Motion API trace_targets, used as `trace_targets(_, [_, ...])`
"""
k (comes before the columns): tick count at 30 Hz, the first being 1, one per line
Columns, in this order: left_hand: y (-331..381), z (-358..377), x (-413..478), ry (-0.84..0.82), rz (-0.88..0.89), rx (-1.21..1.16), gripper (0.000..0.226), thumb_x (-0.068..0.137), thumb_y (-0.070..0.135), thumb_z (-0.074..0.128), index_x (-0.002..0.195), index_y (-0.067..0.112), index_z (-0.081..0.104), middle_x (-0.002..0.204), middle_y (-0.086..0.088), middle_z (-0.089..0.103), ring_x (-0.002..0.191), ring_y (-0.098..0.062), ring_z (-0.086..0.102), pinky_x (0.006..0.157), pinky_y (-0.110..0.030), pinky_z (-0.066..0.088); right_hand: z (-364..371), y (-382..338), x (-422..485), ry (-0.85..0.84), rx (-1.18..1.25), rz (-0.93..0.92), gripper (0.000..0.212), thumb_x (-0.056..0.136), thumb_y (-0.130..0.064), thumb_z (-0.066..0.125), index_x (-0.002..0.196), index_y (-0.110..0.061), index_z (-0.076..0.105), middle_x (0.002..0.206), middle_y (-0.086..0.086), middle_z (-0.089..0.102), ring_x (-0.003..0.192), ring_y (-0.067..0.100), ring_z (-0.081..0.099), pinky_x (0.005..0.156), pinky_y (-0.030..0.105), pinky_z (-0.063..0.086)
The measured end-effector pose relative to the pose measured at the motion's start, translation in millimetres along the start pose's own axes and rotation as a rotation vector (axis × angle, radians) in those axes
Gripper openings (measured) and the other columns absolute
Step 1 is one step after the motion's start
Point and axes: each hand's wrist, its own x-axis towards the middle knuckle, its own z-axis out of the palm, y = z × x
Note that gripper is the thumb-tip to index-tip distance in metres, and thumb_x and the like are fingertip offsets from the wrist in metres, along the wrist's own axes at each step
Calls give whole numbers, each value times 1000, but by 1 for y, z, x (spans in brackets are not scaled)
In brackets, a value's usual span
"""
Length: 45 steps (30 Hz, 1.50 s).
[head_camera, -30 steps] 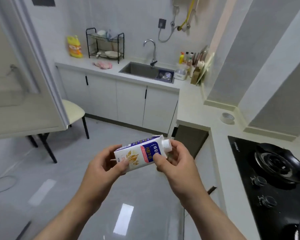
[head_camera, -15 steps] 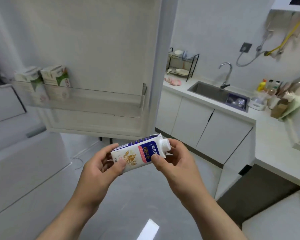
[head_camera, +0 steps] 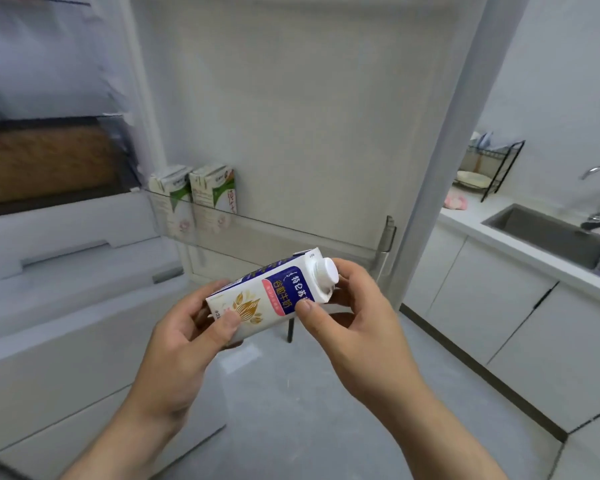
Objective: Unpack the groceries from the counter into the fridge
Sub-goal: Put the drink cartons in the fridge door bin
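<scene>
While both hands hold it, the milk carton (head_camera: 267,299) lies tilted on its side between them, cap end raised toward the right. The left hand (head_camera: 184,337) pinches the base end, with its thumb pressed on the printed front and its fingers curled behind. The right hand (head_camera: 354,320) pinches the upper end the same way, thumb on the blue label and fingers wrapped behind, just under the white screw cap (head_camera: 324,270). A two-handed hold with the label turned up suggests the person is reading or orienting the carton rather than merely carrying it.

Just beyond and above the grip runs the clear door shelf (head_camera: 291,233) of the open fridge door (head_camera: 309,116). Up and left of the grip, at the shelf's end, two green-and-white cartons (head_camera: 194,199) stand upright, touching side by side. The stretch of shelf beside them, nearest the grip, is a likely place for this one, upright like its neighbours so the cap sits on top.

Farther left of the grip is the fridge interior (head_camera: 49,237), blurred. Far to the right, the counter (head_camera: 465,216) carries a sink (head_camera: 541,230) and a dish rack (head_camera: 489,164).
</scene>
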Motion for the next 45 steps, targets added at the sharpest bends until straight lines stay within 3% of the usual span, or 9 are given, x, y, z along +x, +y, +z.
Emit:
trace_targets(12, [32, -5, 58, 156, 183, 60, 95, 43, 71, 84, 119, 20, 62, 109, -2, 73, 99, -16, 70, 71, -23, 58, 7, -15, 84, -149, 105, -82, 30, 87, -19, 70, 108, -37, 59, 107, -19, 70, 103, -2, 64, 83, 23, 54])
trace_targets(17, [39, -13, 91, 124, 278, 234, 71, 56, 59, 75, 120, 33, 60, 105, 11, 73, 95, -11, 69, 73, -20, 57, 15, -29, 112, -72, 102, -108, 30, 84, -16, 73, 101, -37, 59, 95, -21, 72, 91, 0, 68, 74, 18, 56])
trace_targets(23, [56, -41, 143, 14, 498, 509, 58, 76, 80, 50, 118, 43, 63, 109, 19, 68, 100, -6, 64, 78, -20, 53, 26, -48, 149, 77, 111, -123, 34, 81, -16, 75, 103, -34, 57, 92, -18, 73, 84, 1, 70, 68, 13, 53])
trace_targets(26, [70, -69, 184, 27, 669, 693, 43, 88, 59, 49, 108, 26, 69, 111, 11, 68, 105, -8, 61, 88, -33, 49, 33, -49, 166, 163, -39, -150, 40, 78, -19, 79, 103, -40, 57, 103, -12, 69, 89, 1, 68, 70, 9, 49])
trace_targets(31, [89, -84, 236, -154, 733, 1108, 51, 84, 52, 42, 111, 22, 73, 114, 15, 64, 105, 9, 44, 89, -9, 32, 49, -48, 181, 205, -426, -186, 46, 71, -27, 85, 103, -45, 57, 109, -25, 56, 96, -4, 59, 83, 16, 50])
trace_targets(34, [81, -84, 248, -286, 713, 1157, 48, 88, 51, 39, 114, 28, 71, 120, 16, 64, 104, 17, 34, 87, -4, 23, 61, -46, 189, 186, -590, -170, 48, 71, -27, 85, 111, -37, 61, 108, -26, 55, 98, -1, 57, 88, 23, 52])
trace_targets(37, [72, -84, 254, -324, 714, 1181, 47, 91, 48, 32, 96, 26, 73, 101, 11, 71, 95, 5, 46, 73, -4, 32, 72, -47, 195, 178, -712, -177, 52, 72, -30, 84, 118, -36, 59, 111, -26, 53, 102, 3, 55, 91, 24, 49])
trace_targets(40, [71, -86, 258, -328, 658, 1182, 40, 89, 41, 32, 93, 26, 68, 93, 12, 68, 87, -6, 52, 68, -25, 45, 81, -46, 200, 97, -784, -101, 62, 78, -33, 81, 132, -37, 51, 119, -23, 47, 107, 4, 52, 85, 14, 41])
trace_targets(45, [67, -90, 261, -349, 645, 1120, 38, 81, 20, 41, 101, 29, 72, 103, 16, 70, 91, -5, 56, 72, -9, 35, 92, -44, 209, 29, -880, -8, 54, 82, -34, 76, 129, -37, 50, 120, -16, 43, 101, 6, 49, 77, 11, 39])
